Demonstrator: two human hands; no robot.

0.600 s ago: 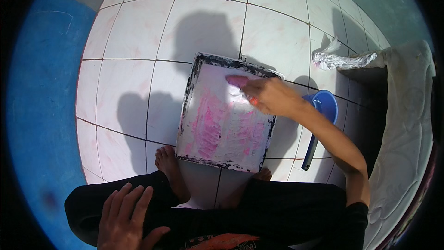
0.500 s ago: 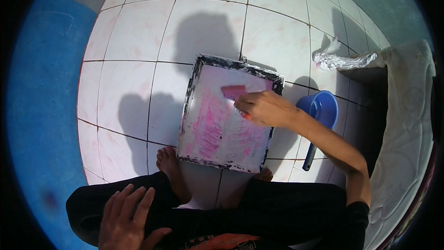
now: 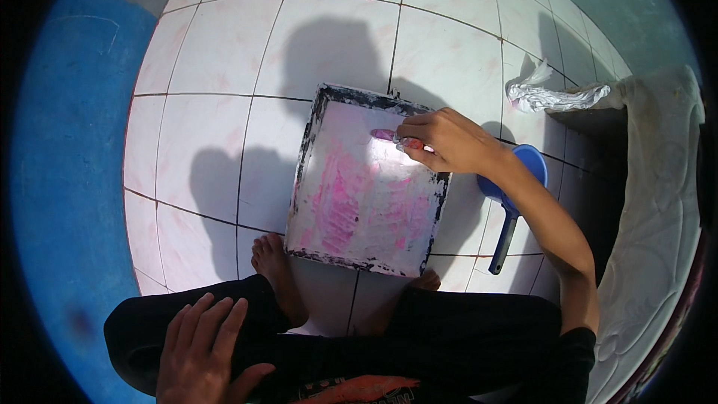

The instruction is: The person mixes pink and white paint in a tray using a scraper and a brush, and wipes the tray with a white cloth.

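Note:
A square tray-like frame (image 3: 321,239) with dark, paint-flecked edges lies on the tiles between my feet. Its pale inner surface (image 3: 389,194) carries streaky pink patches, strongest at the left. Over its upper right part, my right hand (image 3: 441,138) is closed around a paintbrush (image 3: 384,135). The brush is turned nearly edge-on, its pinkish-purple bristle end pointing left; my fingers hide much of the handle. Whether the bristles touch the surface I cannot tell. My left hand (image 3: 202,344) rests on my left thigh, palm down, with its fingers spread and nothing in it.
A blue dipper (image 3: 532,164) with a dark handle stands right of the frame, partly under my right forearm. Beyond it, a crumpled white cloth (image 3: 553,96) lies by a pale, worn ledge (image 3: 658,150). A blue wall (image 3: 82,142) runs along the left.
My right hand has shifted slightly up and right with the paintbrush. The brush has turned from showing its broad face to nearly edge-on. My left hand stays on my thigh.

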